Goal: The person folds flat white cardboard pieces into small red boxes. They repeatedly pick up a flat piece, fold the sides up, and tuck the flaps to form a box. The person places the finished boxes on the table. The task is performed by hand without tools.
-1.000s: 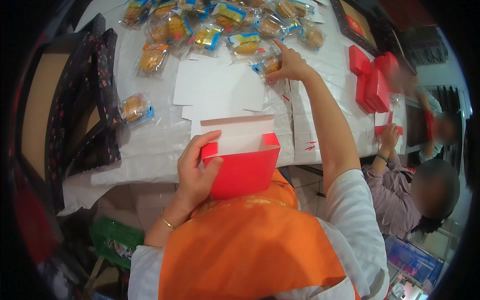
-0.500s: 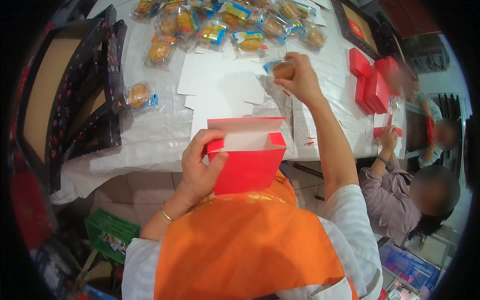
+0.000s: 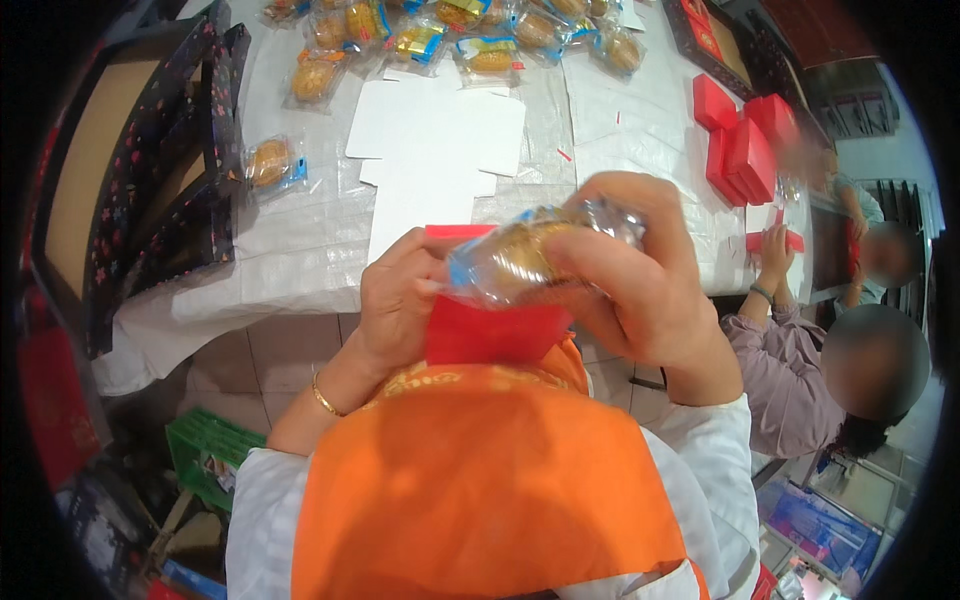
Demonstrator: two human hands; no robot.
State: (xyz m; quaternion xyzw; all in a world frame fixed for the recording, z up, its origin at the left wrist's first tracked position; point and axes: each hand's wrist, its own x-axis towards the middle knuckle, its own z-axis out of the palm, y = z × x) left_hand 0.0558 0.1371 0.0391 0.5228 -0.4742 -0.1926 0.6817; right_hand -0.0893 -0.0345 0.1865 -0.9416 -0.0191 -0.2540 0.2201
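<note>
My right hand (image 3: 645,285) grips a pastry (image 3: 515,255) in a clear wrapper with a blue edge, right over a red cardboard box (image 3: 490,335). Close against my apron, the box is held at its left side by my left hand (image 3: 395,300). Those left fingers are closed and also touch the blue end of the wrapper; whether they pinch it I cannot tell. The pastry and my right hand hide most of the box's top. Just beyond it on the table lies a flat white die-cut card (image 3: 430,135).
Several wrapped pastries (image 3: 415,42) are heaped at the far side. One wrapped pastry (image 3: 270,162) lies alone by dark patterned boxes (image 3: 140,170) on the left. Red boxes (image 3: 745,155) are stacked at right, where another person's hand (image 3: 772,262) works. A green crate (image 3: 210,455) stands below left.
My right hand has brought the pastry from the far part of the table to above the red box. My left fingers have shifted toward the wrapper.
</note>
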